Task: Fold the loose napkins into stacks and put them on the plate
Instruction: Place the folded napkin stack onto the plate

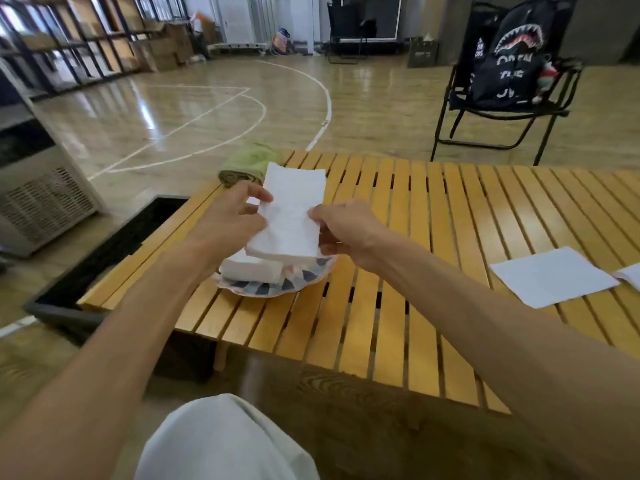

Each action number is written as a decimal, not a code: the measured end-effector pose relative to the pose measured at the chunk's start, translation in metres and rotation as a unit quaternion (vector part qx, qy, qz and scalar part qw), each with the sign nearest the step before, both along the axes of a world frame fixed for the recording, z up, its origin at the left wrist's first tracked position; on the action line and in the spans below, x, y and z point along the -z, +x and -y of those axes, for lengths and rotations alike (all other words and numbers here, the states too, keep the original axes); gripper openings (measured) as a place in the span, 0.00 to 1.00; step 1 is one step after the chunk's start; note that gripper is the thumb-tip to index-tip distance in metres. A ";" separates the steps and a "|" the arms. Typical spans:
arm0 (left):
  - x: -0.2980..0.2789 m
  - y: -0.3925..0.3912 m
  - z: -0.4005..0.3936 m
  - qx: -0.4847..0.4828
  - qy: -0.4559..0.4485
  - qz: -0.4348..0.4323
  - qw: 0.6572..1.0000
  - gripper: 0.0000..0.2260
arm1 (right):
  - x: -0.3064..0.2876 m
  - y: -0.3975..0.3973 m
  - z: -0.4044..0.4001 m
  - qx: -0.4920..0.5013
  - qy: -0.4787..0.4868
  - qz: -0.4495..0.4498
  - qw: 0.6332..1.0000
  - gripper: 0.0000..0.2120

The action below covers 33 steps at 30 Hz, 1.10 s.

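Both hands held 1 folded napkin [292,209] above the plate [266,289]. The left hand [230,216] pinched its left edge with thumb and fingers; the right hand [341,226] pinched the right edge, fingers curled under. The plate sat near the left end of the slatted table [433,237], holding a folded stack [251,268]. A green cloth [251,162] lay at the far left corner. 1 loose napkin [552,277] lay flat well to the right, another [630,276] at the frame's edge. Bare slats stretched between plate and loose napkins.
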<state>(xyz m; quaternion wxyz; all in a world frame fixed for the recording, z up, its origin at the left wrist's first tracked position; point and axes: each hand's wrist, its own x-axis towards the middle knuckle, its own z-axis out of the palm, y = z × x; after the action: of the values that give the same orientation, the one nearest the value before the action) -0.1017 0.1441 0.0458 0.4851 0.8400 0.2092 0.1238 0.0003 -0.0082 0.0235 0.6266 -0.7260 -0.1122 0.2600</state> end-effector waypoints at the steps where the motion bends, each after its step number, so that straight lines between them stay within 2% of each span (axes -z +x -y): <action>1: -0.001 0.000 -0.009 0.003 0.011 -0.008 1.000 0.15 | 0.000 0.002 -0.010 0.003 0.001 -0.004 1.000 0.09; 5: -0.003 0.005 -0.039 -0.006 0.053 -0.036 0.998 0.17 | 0.004 0.008 -0.043 0.006 0.000 -0.021 1.000 0.12; 9: -0.001 0.012 -0.059 -0.017 0.047 -0.052 0.997 0.18 | 0.008 0.009 -0.064 0.004 -0.030 -0.018 0.999 0.14; 18: 0.027 0.020 -0.068 -0.005 0.088 -0.067 0.994 0.18 | 0.024 0.010 -0.085 0.009 -0.115 0.051 0.992 0.15; 23: 0.035 0.021 -0.067 -0.011 0.139 -0.065 0.988 0.17 | 0.025 0.008 -0.083 -0.005 -0.152 0.091 0.984 0.15; 27: 0.036 0.020 -0.069 -0.006 0.215 -0.085 0.973 0.16 | 0.028 0.010 -0.077 -0.013 -0.188 0.133 0.973 0.11; 29: 0.033 0.022 -0.071 -0.033 0.296 -0.077 0.952 0.14 | 0.029 0.010 -0.077 0.006 -0.192 0.186 0.964 0.12; 31: 0.030 0.029 -0.070 -0.052 0.375 -0.029 0.925 0.14 | 0.028 0.009 -0.078 0.024 -0.208 0.281 0.937 0.15; 33: 0.028 0.039 -0.067 -0.011 0.410 0.017 0.912 0.17 | 0.027 0.008 -0.083 0.005 -0.224 0.363 0.904 0.17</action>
<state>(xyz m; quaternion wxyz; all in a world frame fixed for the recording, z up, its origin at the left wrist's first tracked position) -0.0628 0.2109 0.0174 0.1006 0.9604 0.1407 0.2186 0.0084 0.0744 -0.0038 0.3648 -0.8919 -0.2673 -0.0063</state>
